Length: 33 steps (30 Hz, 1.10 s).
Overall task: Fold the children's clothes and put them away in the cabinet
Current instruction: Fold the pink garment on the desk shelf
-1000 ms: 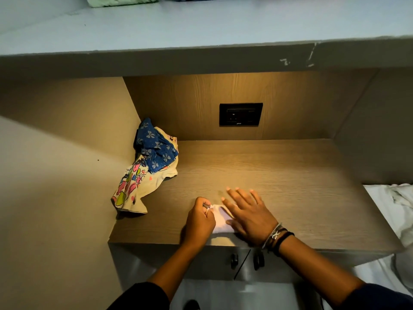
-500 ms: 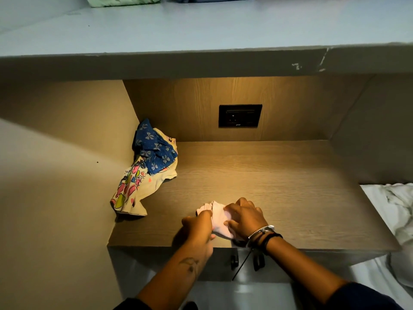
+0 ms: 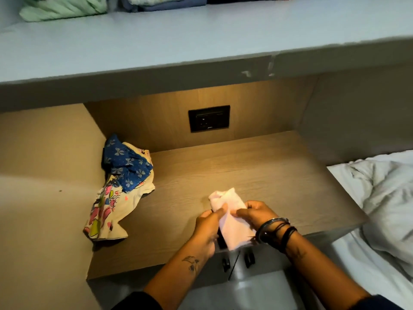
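Clothes first, going from the left: the unfolded pile (image 3: 118, 189) sits bunched against the left wall of the nook, a blue butterfly-print piece (image 3: 126, 163) lying on top of a cream cartoon-print one (image 3: 105, 211). My guess is they're shoved into that corner to leave the middle of the wooden surface (image 3: 257, 173) free for folding.

Moving over, the left hand (image 3: 206, 227) is pinching one edge of a small pale pink garment (image 3: 230, 218), thumb on top, and the right hand (image 3: 257, 214), the one with the bracelets (image 3: 276, 229), is closed on the opposite edge. So both hands are clamped on the same cloth, close together, holding it above the front edge of the surface instead of flat on it. Looks like the fold is being held shut so it doesn't spring open. What the garment actually is I can't tell, it's too washed out by the light.

Up top there are already folded things on the grey shelf (image 3: 201, 34), a green one (image 3: 64, 7) at the far left, so that's probably where this goes.

Far right is just a bed with a rumpled white sheet (image 3: 380, 189).
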Each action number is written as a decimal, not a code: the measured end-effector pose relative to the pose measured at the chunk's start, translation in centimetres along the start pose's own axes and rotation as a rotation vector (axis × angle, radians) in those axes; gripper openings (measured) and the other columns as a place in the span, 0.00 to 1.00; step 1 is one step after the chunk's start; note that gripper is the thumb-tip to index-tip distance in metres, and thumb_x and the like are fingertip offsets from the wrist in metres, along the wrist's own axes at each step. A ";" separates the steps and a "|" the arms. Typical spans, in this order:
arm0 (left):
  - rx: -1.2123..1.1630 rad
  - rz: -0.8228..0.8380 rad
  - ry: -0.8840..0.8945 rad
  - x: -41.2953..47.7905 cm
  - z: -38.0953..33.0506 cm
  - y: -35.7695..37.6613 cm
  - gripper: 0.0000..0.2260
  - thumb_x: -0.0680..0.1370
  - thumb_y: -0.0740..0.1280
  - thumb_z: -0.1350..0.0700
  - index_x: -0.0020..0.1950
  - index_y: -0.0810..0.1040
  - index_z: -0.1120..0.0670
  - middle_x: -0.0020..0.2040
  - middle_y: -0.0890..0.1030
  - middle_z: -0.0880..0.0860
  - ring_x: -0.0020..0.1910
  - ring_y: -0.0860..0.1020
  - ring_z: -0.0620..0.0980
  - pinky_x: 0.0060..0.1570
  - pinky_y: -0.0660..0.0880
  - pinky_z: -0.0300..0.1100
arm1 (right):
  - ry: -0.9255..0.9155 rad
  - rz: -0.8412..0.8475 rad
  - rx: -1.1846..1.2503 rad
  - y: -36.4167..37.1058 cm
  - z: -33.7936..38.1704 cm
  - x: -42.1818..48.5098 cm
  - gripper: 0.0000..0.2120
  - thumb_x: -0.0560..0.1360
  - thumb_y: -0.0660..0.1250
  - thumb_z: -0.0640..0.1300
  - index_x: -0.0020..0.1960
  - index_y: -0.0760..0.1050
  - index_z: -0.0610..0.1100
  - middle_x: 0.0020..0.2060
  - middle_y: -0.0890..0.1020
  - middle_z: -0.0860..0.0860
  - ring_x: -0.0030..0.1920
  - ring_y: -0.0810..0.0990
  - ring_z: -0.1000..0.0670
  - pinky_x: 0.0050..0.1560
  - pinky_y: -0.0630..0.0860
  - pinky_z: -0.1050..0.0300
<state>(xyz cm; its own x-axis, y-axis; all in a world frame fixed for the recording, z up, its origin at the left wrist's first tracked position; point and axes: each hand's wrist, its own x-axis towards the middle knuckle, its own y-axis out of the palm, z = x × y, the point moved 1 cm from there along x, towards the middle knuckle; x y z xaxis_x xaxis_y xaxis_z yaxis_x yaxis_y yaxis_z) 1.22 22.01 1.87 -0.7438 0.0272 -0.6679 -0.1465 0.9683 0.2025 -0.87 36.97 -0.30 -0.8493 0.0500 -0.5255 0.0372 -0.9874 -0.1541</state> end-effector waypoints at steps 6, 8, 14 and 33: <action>-0.005 0.217 0.016 1.6 -0.2 11.0 0.15 0.78 0.69 0.54 0.60 0.78 0.61 0.56 0.82 0.64 0.56 0.80 0.65 0.59 0.76 0.62 | -0.090 -0.114 0.260 -10.6 0.4 -1.9 0.06 0.72 0.71 0.35 0.48 0.76 0.38 0.38 0.83 0.44 0.37 0.81 0.47 0.35 0.79 0.56; 0.004 0.210 0.002 2.3 0.6 15.4 0.14 0.77 0.69 0.56 0.61 0.78 0.61 0.57 0.82 0.64 0.55 0.81 0.65 0.58 0.77 0.60 | -0.116 -0.225 0.169 -14.7 0.4 -1.6 0.08 0.72 0.72 0.36 0.49 0.76 0.39 0.41 0.82 0.44 0.40 0.80 0.45 0.39 0.77 0.55; 0.276 0.131 0.160 5.4 3.9 25.6 0.17 0.77 0.68 0.62 0.66 0.72 0.61 0.64 0.79 0.60 0.59 0.79 0.59 0.57 0.78 0.52 | -0.163 -0.441 -0.102 -23.4 -2.1 1.5 0.06 0.74 0.69 0.36 0.50 0.76 0.40 0.47 0.81 0.41 0.48 0.80 0.41 0.46 0.74 0.55; 1.854 0.210 0.945 9.0 5.0 23.5 0.24 0.82 0.53 0.47 0.78 0.57 0.46 0.81 0.49 0.53 0.78 0.47 0.59 0.74 0.41 0.61 | -0.234 -0.252 -1.378 -23.5 -7.8 2.2 0.32 0.79 0.47 0.58 0.78 0.39 0.50 0.79 0.41 0.50 0.78 0.43 0.46 0.76 0.42 0.41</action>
<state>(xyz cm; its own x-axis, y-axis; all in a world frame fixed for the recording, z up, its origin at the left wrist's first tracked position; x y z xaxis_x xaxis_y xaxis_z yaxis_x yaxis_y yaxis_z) -5.68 46.29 -2.93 -0.7745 0.6193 -0.1292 0.1928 0.0366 -0.9806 0.50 61.46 -4.39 -0.9713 0.0398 -0.2343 0.2339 -0.0150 -0.9721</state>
